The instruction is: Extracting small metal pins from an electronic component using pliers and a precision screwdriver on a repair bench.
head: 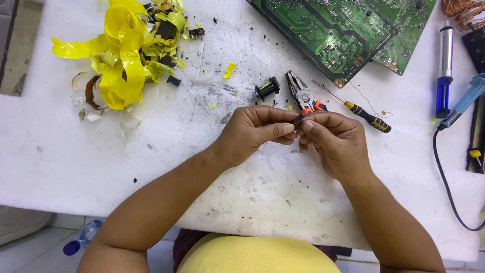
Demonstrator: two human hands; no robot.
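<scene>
Over the middle of a white foam work surface, my left hand and my right hand meet fingertip to fingertip. Both pinch one small dark component, mostly hidden by the fingers. Just behind the hands lie pliers with orange-and-black handles, partly covered by my right hand. A black plastic bobbin sits to their left. A thin screwdriver with a black-and-yellow handle lies to the right.
A heap of yellow tape with dark parts sits at the back left. Green circuit boards lie at the back right. A blue desoldering pump, a blue soldering iron with cord and copper wire are at the right edge. A bottle lies on the floor.
</scene>
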